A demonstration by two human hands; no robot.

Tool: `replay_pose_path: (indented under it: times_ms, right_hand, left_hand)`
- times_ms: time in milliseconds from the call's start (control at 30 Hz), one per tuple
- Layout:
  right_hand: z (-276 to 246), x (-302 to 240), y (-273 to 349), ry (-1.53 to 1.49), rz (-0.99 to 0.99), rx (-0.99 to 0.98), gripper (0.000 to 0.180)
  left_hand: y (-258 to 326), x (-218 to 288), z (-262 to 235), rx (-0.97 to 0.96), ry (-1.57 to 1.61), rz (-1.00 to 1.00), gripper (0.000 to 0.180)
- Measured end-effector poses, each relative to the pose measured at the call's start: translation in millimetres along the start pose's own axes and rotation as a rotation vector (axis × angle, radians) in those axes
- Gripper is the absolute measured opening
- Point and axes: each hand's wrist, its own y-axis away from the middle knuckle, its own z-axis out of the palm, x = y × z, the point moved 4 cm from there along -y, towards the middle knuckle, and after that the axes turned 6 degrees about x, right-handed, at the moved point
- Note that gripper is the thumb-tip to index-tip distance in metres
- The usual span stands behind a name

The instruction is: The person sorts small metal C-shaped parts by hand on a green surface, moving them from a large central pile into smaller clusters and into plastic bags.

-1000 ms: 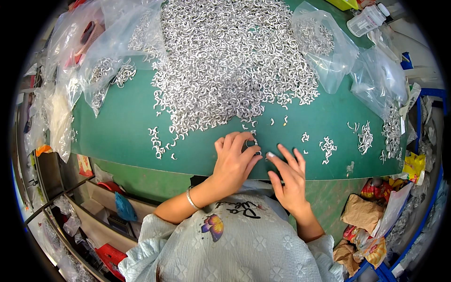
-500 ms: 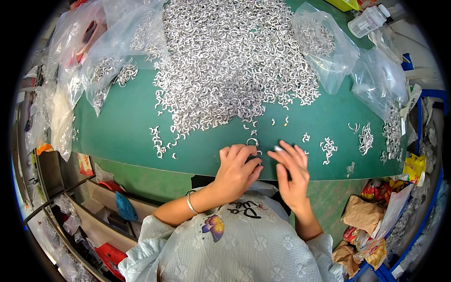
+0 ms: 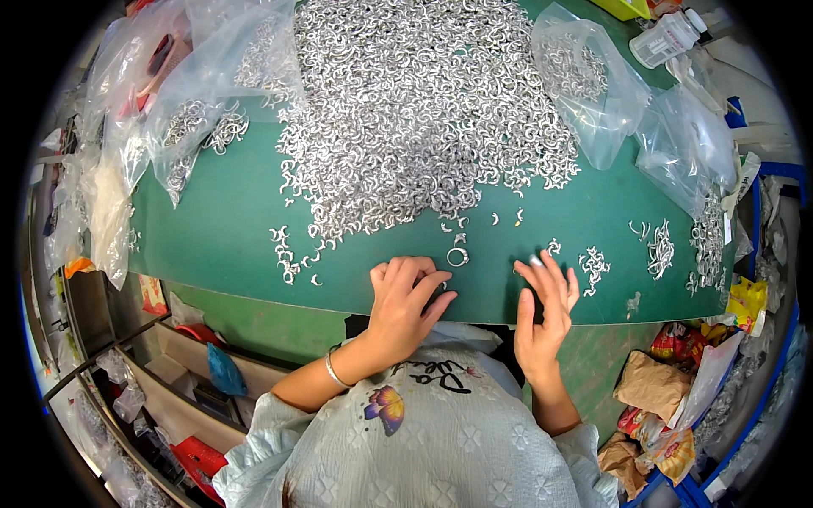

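Note:
My left hand [image 3: 405, 298] is over the front edge of the green table, fingers curled and thumb drawn in toward them. A small silvery glint shows at its fingertips, too small to make out. Just beyond, a silver ring [image 3: 457, 256] lies on the table with two small curved metal pieces [image 3: 454, 227] behind it. Farther right, my right hand [image 3: 544, 313] hovers with its fingers stretched and the thumb apart, apparently with nothing in it. Small metal pieces lie beyond its fingertips. A big heap of silver curved metal pieces [image 3: 415, 110] covers the table's far middle.
Smaller groups of pieces lie at left [image 3: 284, 256] and right [image 3: 594, 269], with thin curved strips [image 3: 660, 251] beyond. Clear plastic bags [image 3: 584, 85] holding pieces flank the heap. A white bottle [image 3: 666, 40] lies at far right. Shelves with packages stand below the table on both sides.
My hands have drawn apart, the left one moving left and the right one moving right. The silver ring between them now shows whole.

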Motion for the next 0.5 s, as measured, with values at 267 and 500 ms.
replay_pose_path:
  times_ms: [267, 500]
  right_hand:
    - [12, -11, 11, -0.034, -0.060, -0.150, 0.030]
    - [15, -13, 11, -0.086, -0.090, -0.214, 0.036]
  left_hand:
    - [3, -3, -1, -0.005, -0.033, 0.001, 0.032]
    - [2, -2, -2, 0.000, -0.024, 0.005, 0.035]
